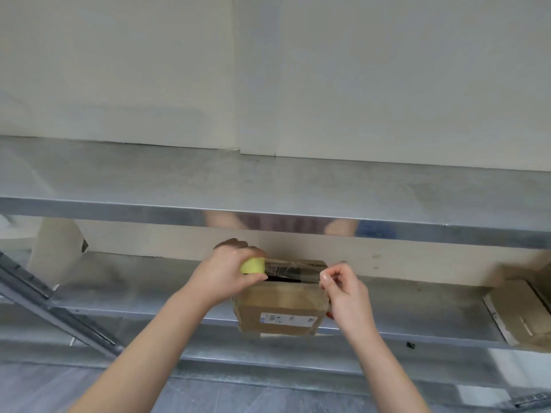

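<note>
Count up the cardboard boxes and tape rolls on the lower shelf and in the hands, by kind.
Cardboard boxes: 2, upright box and flattened box
Tape rolls: 1, tape roll in the left hand
Total: 3

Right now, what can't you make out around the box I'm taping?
Head view only.
Label on the cardboard box: too small and blurred to read.
Tape roll: mostly covered by the left hand; only a yellow-green part shows.
Box contents: just a dark gap under the tape strip pinched by the right hand.
Second carton at right: cut off by the frame edge.
</note>
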Tool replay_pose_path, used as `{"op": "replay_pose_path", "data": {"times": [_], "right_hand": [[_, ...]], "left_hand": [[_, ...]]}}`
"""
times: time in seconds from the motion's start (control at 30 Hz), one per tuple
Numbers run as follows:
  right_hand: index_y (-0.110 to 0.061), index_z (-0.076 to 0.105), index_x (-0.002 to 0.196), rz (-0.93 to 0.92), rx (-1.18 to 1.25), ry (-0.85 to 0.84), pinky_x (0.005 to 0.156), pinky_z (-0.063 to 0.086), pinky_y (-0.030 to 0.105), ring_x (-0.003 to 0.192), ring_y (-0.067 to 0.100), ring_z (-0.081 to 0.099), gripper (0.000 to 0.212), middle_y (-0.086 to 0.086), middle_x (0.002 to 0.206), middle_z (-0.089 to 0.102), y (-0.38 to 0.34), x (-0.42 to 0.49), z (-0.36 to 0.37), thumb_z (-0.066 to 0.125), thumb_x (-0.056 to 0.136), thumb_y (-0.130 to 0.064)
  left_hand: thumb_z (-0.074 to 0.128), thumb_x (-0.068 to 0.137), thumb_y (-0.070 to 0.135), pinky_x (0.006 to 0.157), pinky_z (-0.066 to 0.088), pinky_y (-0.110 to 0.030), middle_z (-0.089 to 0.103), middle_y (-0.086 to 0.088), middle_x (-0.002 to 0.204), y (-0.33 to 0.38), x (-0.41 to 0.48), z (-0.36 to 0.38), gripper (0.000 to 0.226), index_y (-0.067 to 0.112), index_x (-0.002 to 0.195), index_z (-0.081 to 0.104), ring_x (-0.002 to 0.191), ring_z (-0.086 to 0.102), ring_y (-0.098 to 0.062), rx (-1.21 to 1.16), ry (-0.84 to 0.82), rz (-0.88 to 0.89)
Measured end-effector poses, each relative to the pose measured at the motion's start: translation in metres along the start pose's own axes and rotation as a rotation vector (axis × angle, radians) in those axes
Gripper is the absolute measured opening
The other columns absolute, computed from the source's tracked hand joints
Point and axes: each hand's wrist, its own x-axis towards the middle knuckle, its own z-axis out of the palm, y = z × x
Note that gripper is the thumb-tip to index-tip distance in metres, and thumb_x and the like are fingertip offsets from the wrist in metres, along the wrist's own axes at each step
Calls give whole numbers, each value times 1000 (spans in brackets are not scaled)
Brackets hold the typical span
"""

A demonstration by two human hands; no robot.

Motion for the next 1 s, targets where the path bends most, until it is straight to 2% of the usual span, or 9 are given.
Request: {"op": "replay_pose_path", "data": {"times": [0.1,0.2,0.3,0.4,0.47,0.6,0.8,0.93,1.0], "right_hand": [[-28,56,79,23,29,-31,64,52,30,69,12,62,19,-3,76,66,6,12,-20,58,95,-18],[-16,57,80,54,143,-64,60,52,20,60,5,63,17,4,75,63,10,28,-35,56,95,-8],[-10,56,80,100,229,-120,63,56,23,62,2,62,16,7,75,59,18,35,-39,56,95,-3],[-9,55,79,179,248,-146,69,59,30,61,5,63,16,7,74,58,31,33,-37,56,95,-4],[-9,56,81,219,236,-137,70,59,28,65,10,64,15,8,75,59,37,31,-33,55,96,-6],[-15,55,83,233,155,-101,75,57,33,66,15,69,15,9,80,63,42,33,-26,55,97,-10],[-18,56,81,233,111,-98,60,49,13,70,12,70,15,7,83,67,48,35,-25,57,96,-15],[-19,57,80,190,58,-75,76,56,33,77,20,69,16,7,80,69,49,39,-30,60,94,-13],[-21,57,80,153,10,-62,76,53,32,79,17,69,14,1,79,69,48,42,-33,61,92,-14]], "left_hand": [[71,74,60,86,44,-23,67,19,105,10,3,1,43,38,111,66,99,56,-5,-70,-13,-50],[78,72,49,81,44,-16,65,27,102,16,-2,0,32,45,100,63,99,57,3,-382,-39,-128],[75,72,53,81,47,-14,65,25,105,20,-7,0,34,41,103,65,100,59,1,-521,-67,-141],[74,78,49,84,41,-11,64,27,103,24,-2,11,32,38,106,65,101,55,3,-361,-64,-134],[75,78,46,83,36,-10,62,19,103,24,2,22,36,31,110,67,100,52,-2,-238,-30,-130],[77,77,44,83,32,-9,59,13,103,15,6,36,35,32,109,67,101,48,-7,-228,-21,-166],[68,82,53,86,47,-28,63,15,106,1,11,52,32,41,110,59,98,57,-8,-325,-165,-229],[56,85,64,78,45,-31,62,8,101,-4,20,59,34,40,109,51,92,56,-15,-189,-214,-243],[51,86,66,71,41,-29,61,8,96,-4,25,60,33,41,105,47,86,55,-14,-130,-229,-227]]}}
